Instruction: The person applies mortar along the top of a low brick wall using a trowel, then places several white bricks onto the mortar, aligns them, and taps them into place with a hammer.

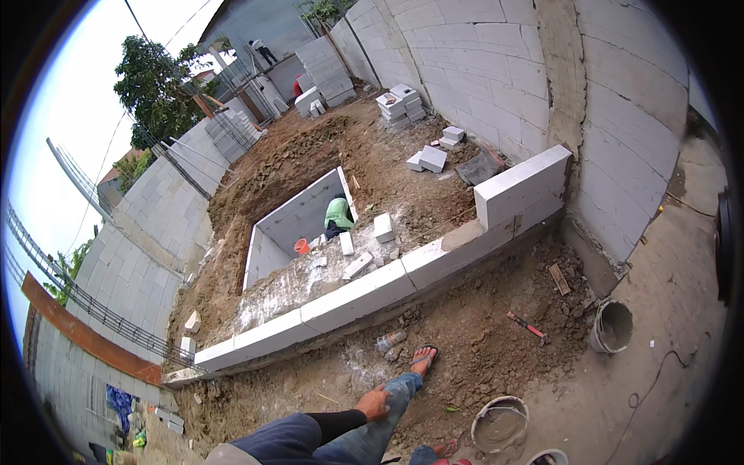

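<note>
Left hand on trouser leg, lower centre | grip: cannot tell if clasped | judged soft, light; hold by slack

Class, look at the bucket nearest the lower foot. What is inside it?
Inside the bucket lies a grey-brown, mortar-like mix, its surface below the rim. The bucket's bottom, and anything sunk in the mix, is covered and cannot be seen.
</note>
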Motion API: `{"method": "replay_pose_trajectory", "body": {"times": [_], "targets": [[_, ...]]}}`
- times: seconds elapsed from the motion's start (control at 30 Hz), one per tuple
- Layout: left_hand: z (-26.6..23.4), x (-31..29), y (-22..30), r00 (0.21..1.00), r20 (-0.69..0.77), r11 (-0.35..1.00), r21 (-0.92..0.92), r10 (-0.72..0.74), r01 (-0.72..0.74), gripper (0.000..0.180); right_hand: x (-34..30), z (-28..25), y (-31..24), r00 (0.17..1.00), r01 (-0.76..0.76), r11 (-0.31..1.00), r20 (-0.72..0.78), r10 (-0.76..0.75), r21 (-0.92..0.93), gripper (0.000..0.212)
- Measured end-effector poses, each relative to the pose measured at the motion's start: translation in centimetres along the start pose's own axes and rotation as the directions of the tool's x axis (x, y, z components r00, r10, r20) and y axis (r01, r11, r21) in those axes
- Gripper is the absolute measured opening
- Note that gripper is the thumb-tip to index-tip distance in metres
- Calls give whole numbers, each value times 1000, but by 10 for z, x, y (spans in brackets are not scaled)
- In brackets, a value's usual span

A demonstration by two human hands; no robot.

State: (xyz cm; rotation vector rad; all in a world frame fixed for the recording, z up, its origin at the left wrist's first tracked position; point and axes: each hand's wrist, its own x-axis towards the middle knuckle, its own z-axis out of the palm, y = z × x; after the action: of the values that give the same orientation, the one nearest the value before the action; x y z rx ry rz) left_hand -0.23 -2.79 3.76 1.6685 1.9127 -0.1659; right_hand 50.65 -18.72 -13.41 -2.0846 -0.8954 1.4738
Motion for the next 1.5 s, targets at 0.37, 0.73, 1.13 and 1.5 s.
{"method": "replay_pose_trajectory", "body": {"times": [0.37,0.73,1.13,1.5], "targets": [[5,-118,-127,772,-333,840,-227,-542,492,32,42,-62,-68,988,140,990,-53,-141,-35,60],[53,-187,-148,443,-236,502,-400,-865,767,15,51,-66,-63,988,156,976,-28,-153,151,59],[-15,-235,-244,193,-211,286,-675,-958,680,49,11,-72,-163,960,278,940,-23,-279,200,61],[-104,-332,-340,-166,-187,89,-878,-968,470,61,12,-72,-157,926,377,926,-35,-376,16,58]]}}
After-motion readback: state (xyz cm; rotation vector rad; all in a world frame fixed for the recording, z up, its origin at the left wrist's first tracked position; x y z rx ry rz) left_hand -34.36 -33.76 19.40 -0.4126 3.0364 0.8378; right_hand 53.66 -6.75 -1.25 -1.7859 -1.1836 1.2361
